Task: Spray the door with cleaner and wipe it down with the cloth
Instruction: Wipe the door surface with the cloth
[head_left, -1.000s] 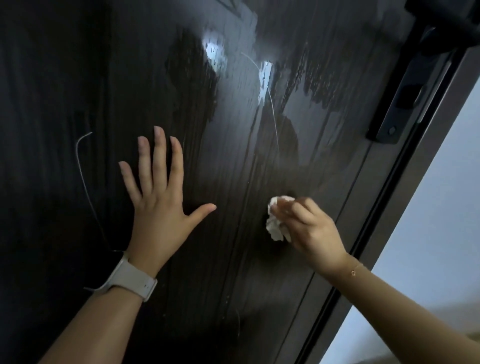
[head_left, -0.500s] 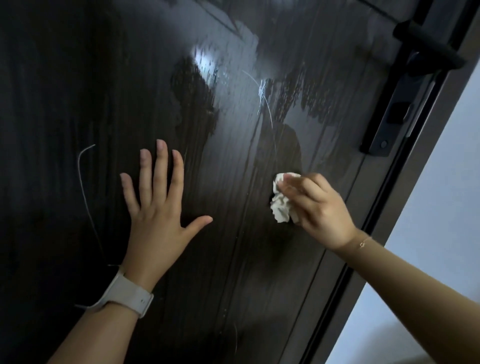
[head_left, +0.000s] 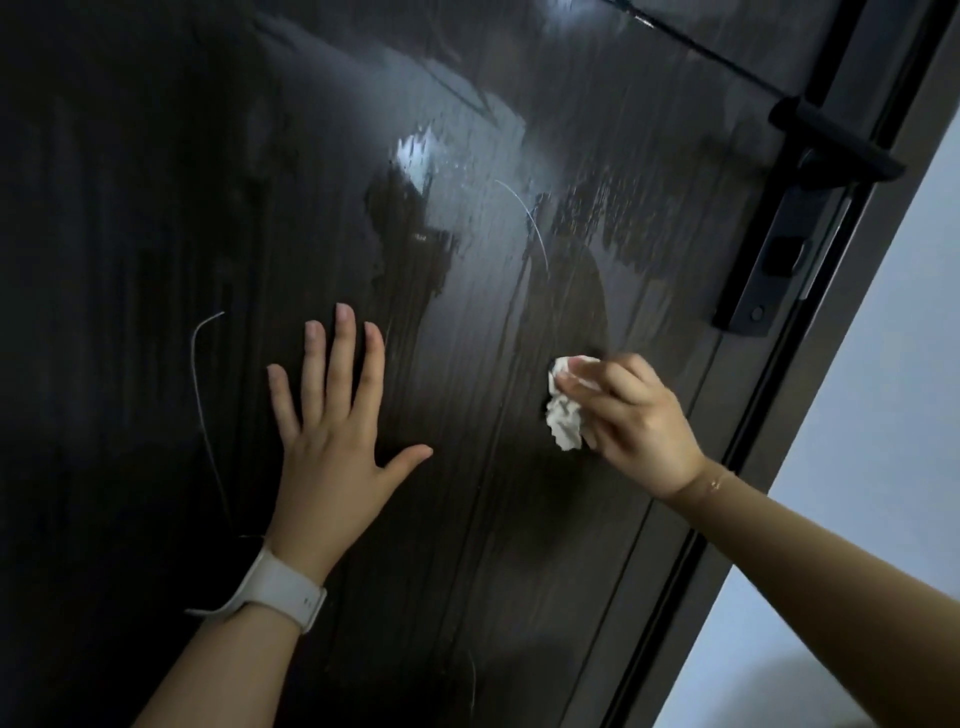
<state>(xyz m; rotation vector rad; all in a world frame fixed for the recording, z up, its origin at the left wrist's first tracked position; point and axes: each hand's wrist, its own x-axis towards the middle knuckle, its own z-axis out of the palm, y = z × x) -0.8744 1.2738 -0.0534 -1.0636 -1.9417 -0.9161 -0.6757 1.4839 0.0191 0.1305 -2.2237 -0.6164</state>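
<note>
I have the left hand (head_left: 332, 457) flat on the door (head_left: 467, 519), fingers straight and spread, palm pressed to the dark panel as a brace. The right hand (head_left: 631, 421) has its fingers curled round the cloth (head_left: 563, 415), a small white crumpled wad, and holds it against the door below the middle of the panel, left of the door's edge and lower than the handle (head_left: 831, 140).

I judge the spraying done and the wiping in hand: the panel above the cloth carries a wet sheen with streaks and runs, brightest near the glare patch in the upper middle, and a band of ragged wet marks reaches toward the lock plate (head_left: 769, 260). No cleaner bottle is in view.

The next move, as I read it, calls for carrying the cloth up through that wet zone in firm overlapping passes, keeping the wad pressed flat enough that it spreads no new streaks. The wad is small, so I would expect to refold or turn it once it is soaked. The strip beside the lock plate and the edge needs care, so the cloth does not snag on the hardware. The left hand will also have to shift before its patch can be wiped.
</note>
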